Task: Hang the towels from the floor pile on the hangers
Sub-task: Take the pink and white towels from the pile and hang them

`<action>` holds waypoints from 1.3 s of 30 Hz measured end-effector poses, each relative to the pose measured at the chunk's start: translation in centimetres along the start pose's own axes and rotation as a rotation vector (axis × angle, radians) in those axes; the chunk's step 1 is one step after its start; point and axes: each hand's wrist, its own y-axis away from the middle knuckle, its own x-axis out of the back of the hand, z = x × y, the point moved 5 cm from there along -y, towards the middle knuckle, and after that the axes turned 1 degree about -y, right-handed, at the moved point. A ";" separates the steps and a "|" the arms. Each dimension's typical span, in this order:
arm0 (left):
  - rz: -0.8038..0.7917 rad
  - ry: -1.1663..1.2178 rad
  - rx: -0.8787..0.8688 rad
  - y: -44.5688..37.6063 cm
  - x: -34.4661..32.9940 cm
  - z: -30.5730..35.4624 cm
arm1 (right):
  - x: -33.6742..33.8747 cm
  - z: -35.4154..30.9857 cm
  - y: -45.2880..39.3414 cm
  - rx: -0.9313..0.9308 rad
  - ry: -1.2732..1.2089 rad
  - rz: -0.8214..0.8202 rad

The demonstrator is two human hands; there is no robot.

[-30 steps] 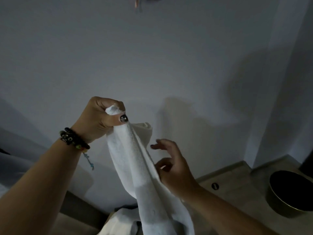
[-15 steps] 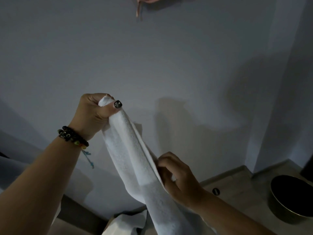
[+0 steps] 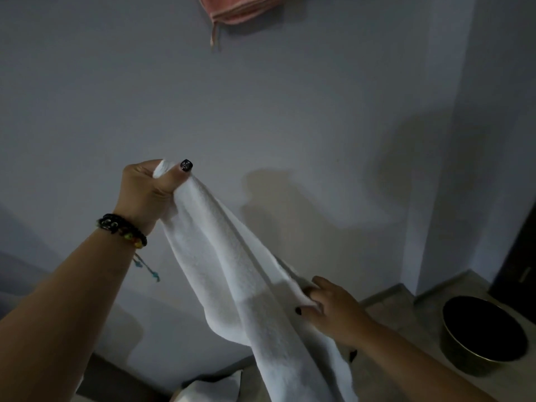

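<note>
right hand [image 3: 333,306] slid lower along the white towel [image 3: 232,271], pinching it (left hand [image 3: 148,192] grips its top).

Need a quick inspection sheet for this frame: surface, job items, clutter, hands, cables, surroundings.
Surface: tan floor at lower right; no table in view.
Job's things: white towel held up, stretched between both hands; more white cloth on the floor at the bottom edge; pink towel hanging at the top edge, its hanger out of frame.
Clutter: dark round bin on the floor at right.
Grippers: left hand grips the towel's top end; right hand pinches its edge lower down.
Cables: nothing seen.
Surroundings: plain grey wall, dim light, dark door edge at far right.
</note>
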 end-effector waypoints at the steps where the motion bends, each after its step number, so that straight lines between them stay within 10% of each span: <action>1: 0.022 -0.005 0.008 0.0 0.0 -0.1 | -0.5 1.3 0.3 -0.089 0.084 -0.096; 7: 0.177 -0.016 0.054 -0.2 1.5 -0.7 | -0.2 6.4 2.4 -0.255 0.258 -0.187; 23: 0.424 -0.084 0.127 -2.2 2.0 1.4 | 2.2 9.1 4.8 -0.250 0.062 0.386; 30: 0.408 -0.152 0.121 -4.2 0.5 3.8 | 1.7 6.7 5.2 0.093 0.173 0.257; 39: 0.329 -0.213 -0.001 -6.3 -1.0 8.3 | -2.9 7.9 3.2 -0.150 -0.015 0.052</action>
